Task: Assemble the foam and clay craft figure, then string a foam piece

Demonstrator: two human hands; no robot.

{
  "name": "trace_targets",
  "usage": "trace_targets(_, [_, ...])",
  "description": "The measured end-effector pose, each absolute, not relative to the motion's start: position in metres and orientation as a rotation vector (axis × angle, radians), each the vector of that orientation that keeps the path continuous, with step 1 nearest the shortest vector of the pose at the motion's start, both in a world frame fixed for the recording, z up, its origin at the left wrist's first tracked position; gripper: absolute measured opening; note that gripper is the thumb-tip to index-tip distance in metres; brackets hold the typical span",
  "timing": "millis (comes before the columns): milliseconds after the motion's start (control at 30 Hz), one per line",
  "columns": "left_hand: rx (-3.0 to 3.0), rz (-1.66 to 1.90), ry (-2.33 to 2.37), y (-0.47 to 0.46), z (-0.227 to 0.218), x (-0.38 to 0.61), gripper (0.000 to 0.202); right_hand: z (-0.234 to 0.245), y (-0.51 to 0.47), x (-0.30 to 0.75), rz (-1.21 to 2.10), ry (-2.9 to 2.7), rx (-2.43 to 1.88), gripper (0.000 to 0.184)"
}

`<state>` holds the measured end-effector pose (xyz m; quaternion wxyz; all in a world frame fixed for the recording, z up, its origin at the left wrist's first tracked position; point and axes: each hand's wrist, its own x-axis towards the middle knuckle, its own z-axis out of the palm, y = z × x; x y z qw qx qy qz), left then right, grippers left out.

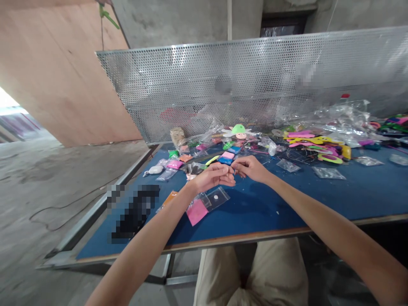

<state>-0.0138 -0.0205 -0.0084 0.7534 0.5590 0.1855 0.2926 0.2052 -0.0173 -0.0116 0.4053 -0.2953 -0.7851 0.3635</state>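
Note:
My left hand (213, 176) and my right hand (250, 167) meet fingertip to fingertip above the blue table (255, 208). Both have their fingers curled in a pinch around something tiny that I cannot make out. Just below my left hand lies a clear bag (204, 204) with a pink clay block and a small white disc inside. Beyond the hands sit blue and pink clay packets (227, 158) and a small figure with a green hat (239, 131).
Several bagged clay pieces (174, 163) lie scattered at the back left, with a white case (154, 170). Colourful foam cut-outs (318, 144) and clear plastic bags (328, 172) fill the back right. A perforated metal screen (255, 76) closes the table's far edge.

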Motion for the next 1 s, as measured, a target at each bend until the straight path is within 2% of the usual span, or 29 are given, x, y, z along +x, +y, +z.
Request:
trace_targets(400, [1.294, 0.756, 0.446, -0.0189, -0.0142, -0.0095, 0.025, -0.0136, -0.0171, 0.2055, 0.865, -1.959, -0.727, 0.040])
trace_targets(1000, [1.474, 0.813, 0.474, -0.0212, -0.0106, -0.0087, 0.024, -0.0045, -0.0260, 0.2065, 0.674, -1.987, -0.770, 0.035])
